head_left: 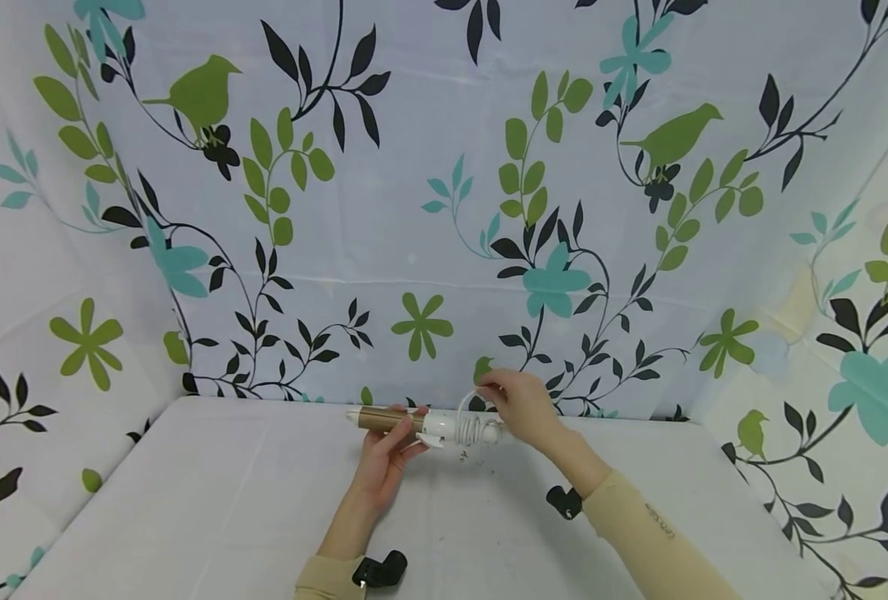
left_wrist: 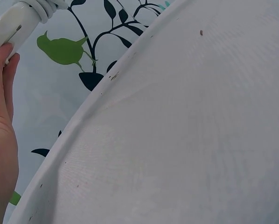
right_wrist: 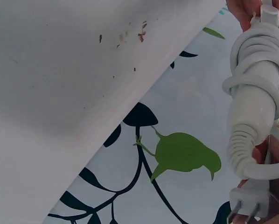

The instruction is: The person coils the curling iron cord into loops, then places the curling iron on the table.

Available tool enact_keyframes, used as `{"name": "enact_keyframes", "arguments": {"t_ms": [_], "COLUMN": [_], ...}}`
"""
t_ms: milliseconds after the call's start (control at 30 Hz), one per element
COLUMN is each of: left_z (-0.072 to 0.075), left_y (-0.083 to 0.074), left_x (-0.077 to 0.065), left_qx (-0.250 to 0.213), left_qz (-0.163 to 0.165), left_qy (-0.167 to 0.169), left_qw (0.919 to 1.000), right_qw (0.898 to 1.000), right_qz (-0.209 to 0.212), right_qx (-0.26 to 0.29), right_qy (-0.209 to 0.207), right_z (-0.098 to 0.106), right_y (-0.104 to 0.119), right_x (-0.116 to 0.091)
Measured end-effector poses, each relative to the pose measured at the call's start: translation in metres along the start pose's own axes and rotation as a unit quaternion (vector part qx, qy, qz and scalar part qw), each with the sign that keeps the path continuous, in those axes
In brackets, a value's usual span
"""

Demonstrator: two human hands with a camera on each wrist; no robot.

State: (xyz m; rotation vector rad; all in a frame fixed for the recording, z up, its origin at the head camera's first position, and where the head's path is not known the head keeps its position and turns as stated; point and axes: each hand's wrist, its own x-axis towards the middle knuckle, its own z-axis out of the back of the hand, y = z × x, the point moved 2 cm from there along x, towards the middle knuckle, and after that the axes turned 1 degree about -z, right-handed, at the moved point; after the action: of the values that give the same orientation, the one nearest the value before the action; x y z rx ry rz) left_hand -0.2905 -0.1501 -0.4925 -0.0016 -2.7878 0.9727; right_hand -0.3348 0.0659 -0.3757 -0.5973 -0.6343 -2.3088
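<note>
A curling iron (head_left: 438,423) with a gold barrel and white handle is held level over the far edge of the white table. My left hand (head_left: 387,458) grips it from below by the barrel, thumb in front and fingertips behind. White cord (right_wrist: 258,70) is wound in several loops round the handle. Past the handle's end, my right hand (head_left: 522,406) pinches the cord's free end. Its white two-prong plug (right_wrist: 249,201) shows at the bottom of the right wrist view, against the fingers. Only part of the left hand (left_wrist: 3,126) appears in the left wrist view, fingertips on the white casing.
White cloth covers the table (head_left: 264,500). Small brown crumbs (right_wrist: 142,35) lie on it below the iron. Behind and at both sides hangs a curtain (head_left: 384,208) printed with leaves, flowers and birds. Black wrist cameras (head_left: 381,570) sit on both forearms.
</note>
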Motion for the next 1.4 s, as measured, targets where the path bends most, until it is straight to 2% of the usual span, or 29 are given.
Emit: {"name": "enact_keyframes", "arguments": {"t_ms": [133,200,300,500,600,700,833,933,1000,1100,1267,1400], "left_z": [0.001,0.001,0.001,0.0,0.0,0.0,-0.001,-0.001,-0.001,-0.001,0.001,0.003], "left_y": [0.0,0.0,0.0,0.0,0.001,0.001,0.001,0.0,-0.001,-0.002,-0.002,-0.003], "left_x": [0.0,0.0,0.0,-0.001,-0.002,-0.002,-0.002,-0.002,-0.002,-0.002,-0.001,0.001], "left_qx": [0.002,0.002,0.0,0.001,-0.005,-0.007,-0.008,-0.01,-0.014,-0.013,-0.012,-0.016], "left_qz": [-0.002,-0.002,0.001,0.012,0.012,0.009,0.003,0.004,0.007,0.01,0.008,0.001], "left_qy": [0.002,0.001,0.003,-0.003,-0.003,0.0,0.001,0.001,-0.001,-0.002,-0.021,-0.032], "left_qw": [1.0,1.0,1.0,0.9999,0.9999,0.9999,1.0,0.9999,0.9999,0.9999,0.9997,0.9994], "right_qw": [0.995,0.986,0.967,0.94,0.916,0.885,0.849,0.828,0.824,0.827,0.836,0.848], "right_qz": [-0.083,-0.132,-0.192,-0.223,-0.251,-0.291,-0.339,-0.349,-0.338,-0.318,-0.321,-0.328], "right_qx": [0.031,0.066,0.126,0.211,0.259,0.309,0.356,0.393,0.411,0.423,0.412,0.388], "right_qy": [0.051,0.078,0.111,0.151,0.175,0.193,0.195,0.195,0.195,0.189,0.168,0.153], "right_z": [-0.003,-0.005,-0.009,-0.017,-0.021,-0.025,-0.032,-0.039,-0.043,-0.047,-0.057,-0.066], "right_y": [-0.009,-0.014,-0.022,-0.034,-0.038,-0.042,-0.048,-0.049,-0.047,-0.042,-0.028,-0.015], "right_x": [-0.002,-0.004,-0.009,-0.022,-0.029,-0.035,-0.044,-0.051,-0.055,-0.06,-0.065,-0.067]}}
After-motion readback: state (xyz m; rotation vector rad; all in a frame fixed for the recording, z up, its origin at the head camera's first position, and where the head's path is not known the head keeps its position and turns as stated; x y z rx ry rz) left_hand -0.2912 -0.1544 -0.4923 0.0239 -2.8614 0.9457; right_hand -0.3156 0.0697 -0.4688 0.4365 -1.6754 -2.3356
